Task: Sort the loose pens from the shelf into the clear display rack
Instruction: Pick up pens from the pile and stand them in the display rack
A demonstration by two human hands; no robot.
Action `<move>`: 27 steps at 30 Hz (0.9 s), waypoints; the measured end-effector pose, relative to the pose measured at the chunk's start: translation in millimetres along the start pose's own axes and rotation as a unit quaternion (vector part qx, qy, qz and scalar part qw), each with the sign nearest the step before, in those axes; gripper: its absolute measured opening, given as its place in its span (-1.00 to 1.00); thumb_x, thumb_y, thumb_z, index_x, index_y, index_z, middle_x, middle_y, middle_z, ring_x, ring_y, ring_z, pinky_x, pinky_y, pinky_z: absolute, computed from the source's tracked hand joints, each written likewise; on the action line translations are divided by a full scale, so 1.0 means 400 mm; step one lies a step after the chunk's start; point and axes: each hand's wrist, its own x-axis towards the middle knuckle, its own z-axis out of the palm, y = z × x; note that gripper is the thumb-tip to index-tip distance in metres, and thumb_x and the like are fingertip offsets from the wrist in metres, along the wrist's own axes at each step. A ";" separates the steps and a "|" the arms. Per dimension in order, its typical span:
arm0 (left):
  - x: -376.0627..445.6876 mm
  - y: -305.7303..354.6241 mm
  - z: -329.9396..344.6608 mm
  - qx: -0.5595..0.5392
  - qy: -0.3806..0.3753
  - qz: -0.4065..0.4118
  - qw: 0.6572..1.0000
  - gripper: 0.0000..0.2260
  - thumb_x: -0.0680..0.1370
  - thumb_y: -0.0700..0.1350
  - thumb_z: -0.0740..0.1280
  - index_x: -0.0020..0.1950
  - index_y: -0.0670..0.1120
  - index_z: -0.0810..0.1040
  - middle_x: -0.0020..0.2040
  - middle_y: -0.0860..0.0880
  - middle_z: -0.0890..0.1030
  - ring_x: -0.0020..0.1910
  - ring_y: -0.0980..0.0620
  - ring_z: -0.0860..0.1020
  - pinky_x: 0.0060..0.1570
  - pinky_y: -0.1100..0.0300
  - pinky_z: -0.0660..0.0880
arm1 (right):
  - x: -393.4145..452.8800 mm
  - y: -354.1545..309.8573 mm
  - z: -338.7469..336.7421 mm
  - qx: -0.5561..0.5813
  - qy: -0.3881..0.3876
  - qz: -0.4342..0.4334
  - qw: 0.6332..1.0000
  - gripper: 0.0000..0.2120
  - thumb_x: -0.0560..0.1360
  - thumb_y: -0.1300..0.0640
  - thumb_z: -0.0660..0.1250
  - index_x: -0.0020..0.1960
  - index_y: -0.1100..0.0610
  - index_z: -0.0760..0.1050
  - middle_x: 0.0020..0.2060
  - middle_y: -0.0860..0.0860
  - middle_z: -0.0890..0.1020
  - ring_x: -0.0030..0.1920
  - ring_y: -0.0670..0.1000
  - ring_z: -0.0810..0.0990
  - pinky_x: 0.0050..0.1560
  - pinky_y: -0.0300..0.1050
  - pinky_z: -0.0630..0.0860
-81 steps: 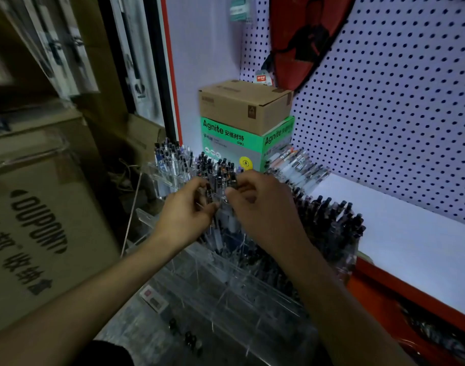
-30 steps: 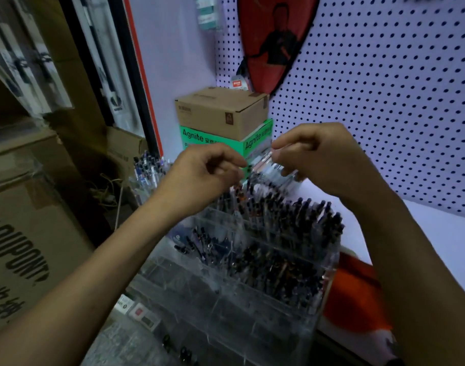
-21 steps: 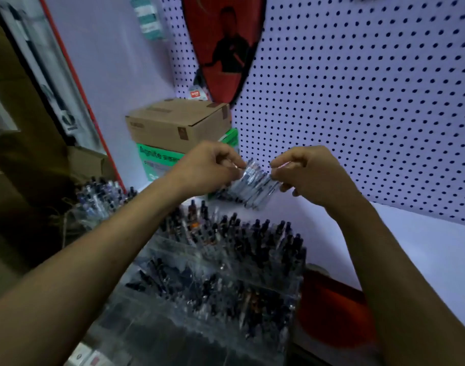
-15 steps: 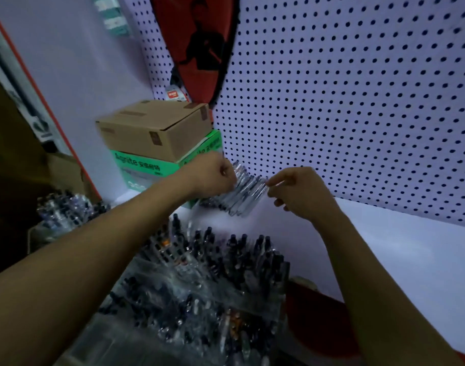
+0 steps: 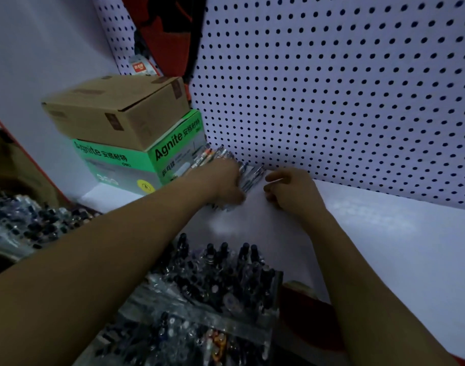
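Beside green box (image 5: 136,165), left hand (image 5: 223,180) covers loose pens (image 5: 249,175); right hand (image 5: 292,190) fingers curled; grip unclear.

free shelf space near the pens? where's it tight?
Bare white shelf lies right of the right hand, bordered by the pegboard behind. Crowded: the loose pens fill the corner beside the green box; the clear display rack is packed.

Clear glossy plastic display rack (image 5: 207,317), matt brown cardboard box (image 5: 120,109), glossy green carton (image 5: 170,151), smooth white shelf (image 5: 384,247)
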 end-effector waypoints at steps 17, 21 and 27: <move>-0.047 -0.071 -0.040 -0.188 0.093 -0.116 0.971 -0.73 0.50 -0.03 0.39 -0.22 -0.24 0.61 -0.33 -0.12 0.53 -0.36 -0.02 0.46 -0.31 0.22 0.39 | -0.028 -0.039 0.035 -0.297 -0.057 -0.076 0.950 -0.81 0.56 0.22 0.17 0.06 0.11 0.54 -0.03 0.08 0.54 -0.14 0.08 0.46 -0.15 -0.14 0.35; -0.052 -0.069 -0.043 -0.198 0.079 -0.105 0.971 -0.79 0.49 -0.05 0.39 -0.30 -0.12 0.56 -0.29 -0.09 0.58 -0.27 -0.05 0.53 -0.17 0.17 0.47 | -0.030 -0.027 0.022 -0.335 0.009 -0.023 0.942 -0.76 0.58 -0.09 0.21 -0.09 0.08 0.40 -0.18 0.05 0.48 -0.13 0.12 0.50 -0.11 -0.07 0.45; -0.056 -0.059 -0.042 -0.248 0.100 -0.083 0.960 -0.88 0.48 -0.23 0.37 -0.20 -0.12 0.46 -0.32 -0.10 0.62 -0.44 0.01 0.58 -0.27 0.14 0.54 | -0.048 -0.037 -0.009 -0.333 0.063 -0.005 0.941 -0.87 0.51 0.21 0.29 0.05 0.15 0.45 -0.13 0.06 0.48 -0.21 0.06 0.45 -0.22 -0.13 0.36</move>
